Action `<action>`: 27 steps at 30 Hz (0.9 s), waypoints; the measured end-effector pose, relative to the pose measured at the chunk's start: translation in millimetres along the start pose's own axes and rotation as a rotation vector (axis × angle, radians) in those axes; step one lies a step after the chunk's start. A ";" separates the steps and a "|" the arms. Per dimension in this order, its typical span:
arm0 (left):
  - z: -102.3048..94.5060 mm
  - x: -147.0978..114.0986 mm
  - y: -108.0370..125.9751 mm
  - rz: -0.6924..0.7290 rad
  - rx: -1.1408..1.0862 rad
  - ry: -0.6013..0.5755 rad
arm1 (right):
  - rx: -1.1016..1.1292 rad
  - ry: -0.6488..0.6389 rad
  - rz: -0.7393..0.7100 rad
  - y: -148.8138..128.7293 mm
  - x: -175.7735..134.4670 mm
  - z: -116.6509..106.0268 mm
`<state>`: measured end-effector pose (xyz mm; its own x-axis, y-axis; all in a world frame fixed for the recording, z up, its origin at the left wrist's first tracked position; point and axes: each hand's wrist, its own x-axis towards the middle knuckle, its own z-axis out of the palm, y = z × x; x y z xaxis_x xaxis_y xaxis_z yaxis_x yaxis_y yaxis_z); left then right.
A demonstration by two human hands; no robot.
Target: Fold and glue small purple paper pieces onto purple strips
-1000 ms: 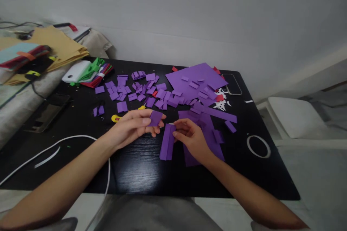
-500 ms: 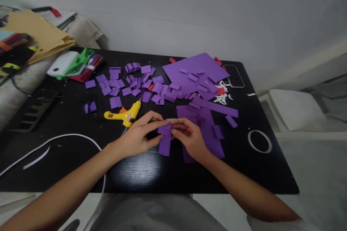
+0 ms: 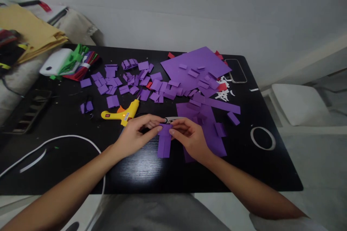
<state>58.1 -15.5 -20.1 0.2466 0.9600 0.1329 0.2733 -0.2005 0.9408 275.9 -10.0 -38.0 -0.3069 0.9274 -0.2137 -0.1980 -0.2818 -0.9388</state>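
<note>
Between my two hands is a folded purple paper piece [image 3: 164, 140], a wider strip across its top and a longer part hanging toward me. My left hand [image 3: 137, 131] pinches the top left end between thumb and fingers. On the other end, my right hand [image 3: 189, 135] pinches the top right corner. Scissors [image 3: 173, 119] lie just behind my fingertips, partly covered by them. A yellow glue gun [image 3: 121, 113] rests beyond my left hand, its switch glowing. Under and beside my right hand is a purple sheet [image 3: 214, 144].
Many small folded purple papers [image 3: 130, 79] spread across the black table [image 3: 130, 177]. A large purple sheet [image 3: 195, 61], white scraps [image 3: 223, 94] and a tape ring [image 3: 262, 138] lie to the right. A white cable [image 3: 76, 136] curves at left, near bundled coloured strips [image 3: 77, 63].
My left thumb and fingers have shifted to the left end of the purple paper piece, so its top strip now shows spread flat between both hands. The view has turned slightly.
</note>
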 end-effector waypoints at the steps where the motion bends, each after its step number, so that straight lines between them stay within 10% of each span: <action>1: 1.1 -0.4 -0.6 -0.022 -0.020 0.006 | -0.004 0.001 -0.001 0.0 -0.3 0.0; 27: 4.9 -3.9 -1.3 -0.062 -0.101 0.046 | -0.043 0.008 -0.039 -5.7 -4.2 1.6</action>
<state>61.3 -20.0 -23.3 0.1887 0.9783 0.0853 0.1911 -0.1218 0.9740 276.8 -12.6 -31.3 -0.2922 0.9394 -0.1791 -0.1695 -0.2351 -0.9571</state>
